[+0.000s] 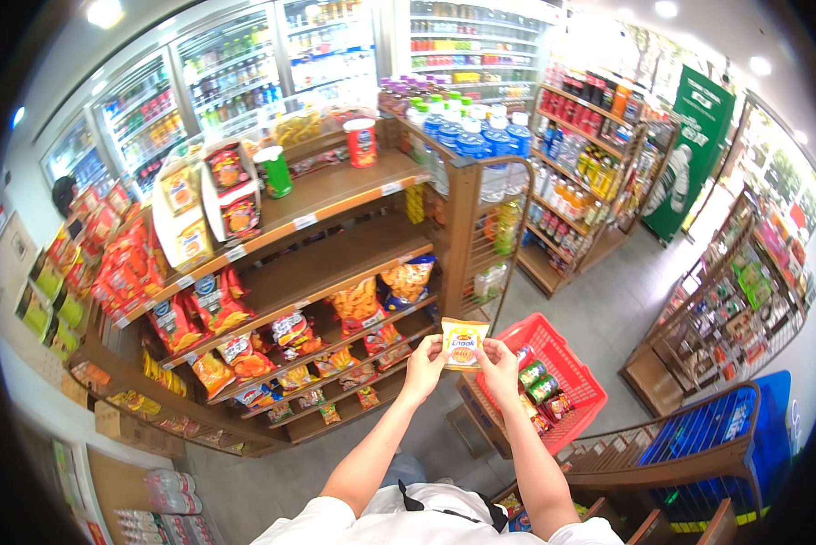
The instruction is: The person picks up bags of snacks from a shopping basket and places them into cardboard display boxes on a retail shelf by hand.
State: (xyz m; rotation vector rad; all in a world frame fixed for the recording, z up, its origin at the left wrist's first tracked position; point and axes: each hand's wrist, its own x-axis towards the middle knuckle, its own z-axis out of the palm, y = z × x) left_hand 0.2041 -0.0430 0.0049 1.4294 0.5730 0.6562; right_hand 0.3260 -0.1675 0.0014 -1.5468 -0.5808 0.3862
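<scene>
A small white and yellow snack packet [465, 343] is held up in front of me, its printed front facing me. My left hand [425, 363] grips its left edge, and my right hand [496, 366] pinches the right edge. Just beyond and to the right of my right hand is a red plastic shopping basket [586, 386]. Inside it lie green cans [542, 389] and several snack packets [558, 407]. My right forearm hides part of the basket.
Brown shelving [353, 241] with snack bags stands ahead on the left; its middle shelf is mostly bare. Water bottles [485, 141] fill a rack beyond it. A drinks shelf [571, 173] and green banner [689, 154] stand far right, and a blue rack [712, 436] is near right.
</scene>
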